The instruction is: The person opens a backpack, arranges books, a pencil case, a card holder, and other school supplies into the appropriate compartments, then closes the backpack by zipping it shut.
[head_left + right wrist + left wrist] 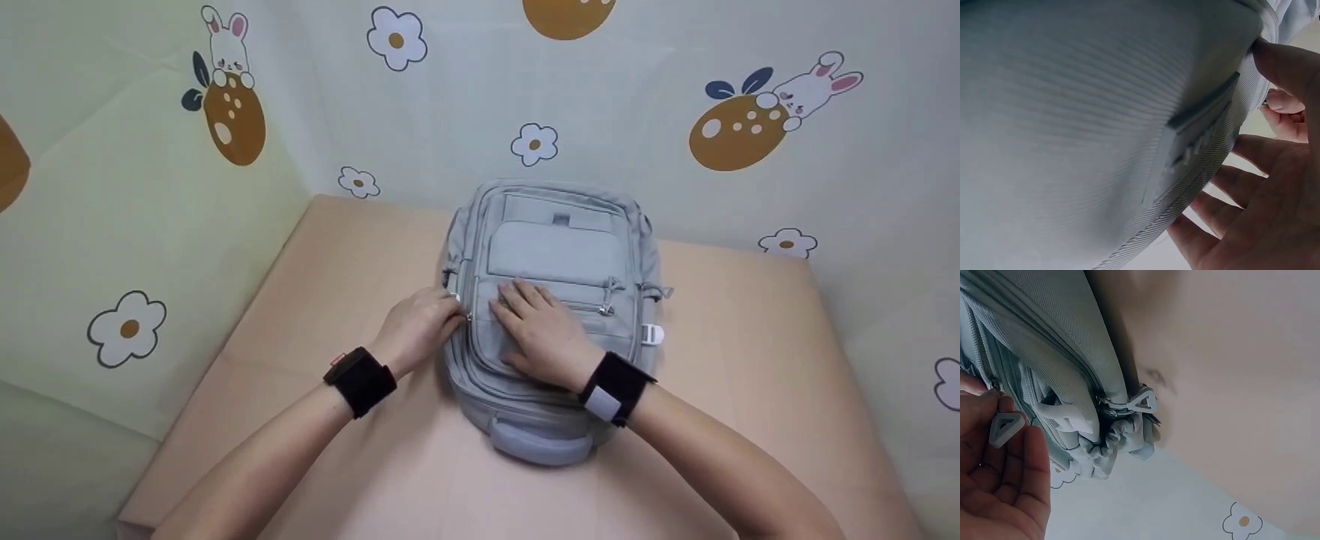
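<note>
A grey backpack (pixel 559 251) lies on its back, its carry handle (pixel 540 444) toward me. At its left side, my left hand (pixel 421 326) pinches a zipper pull where the zipper runs along the front compartment. The left wrist view shows that zipper pull's (pixel 1006 430) triangular grey tab hanging by the fingers, below the metal slider. My right hand (pixel 551 337) rests on the backpack's front panel with fingers extended. In the right wrist view, its fingers lie along the panel's edge beside a raised rectangular badge (pixel 1202 135).
Another triangular zipper pull (pixel 1143 400) hangs near the gathered side pocket. A white strap buckle (pixel 652 334) sticks out on the right side. The backpack lies on a table with a peach cover (pixel 750 360). A patterned curtain (pixel 450 112) surrounds the back and sides.
</note>
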